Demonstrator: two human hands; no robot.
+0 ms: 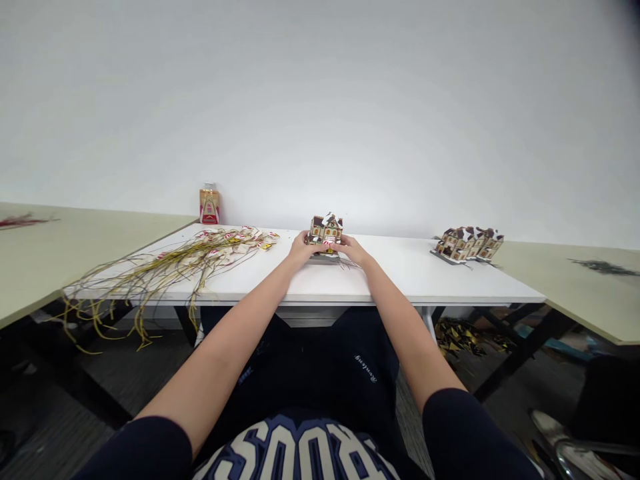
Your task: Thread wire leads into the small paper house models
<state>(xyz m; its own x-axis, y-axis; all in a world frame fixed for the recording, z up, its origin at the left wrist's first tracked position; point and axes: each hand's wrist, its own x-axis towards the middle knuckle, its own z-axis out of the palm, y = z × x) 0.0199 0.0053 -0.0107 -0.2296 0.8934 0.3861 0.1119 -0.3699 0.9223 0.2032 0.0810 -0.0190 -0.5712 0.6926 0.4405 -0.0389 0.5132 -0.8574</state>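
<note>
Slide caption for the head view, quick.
Left hand and right hand hold a house ornament on a white table, similar ornaments standing to the right.

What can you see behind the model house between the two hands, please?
Behind the model house is the pale wall, beyond the white table. The house hides its own back and the tabletop right behind it.

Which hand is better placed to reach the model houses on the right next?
Probably the right hand: it's nearer those model houses than the left hand, though both hold the centre house.
</note>
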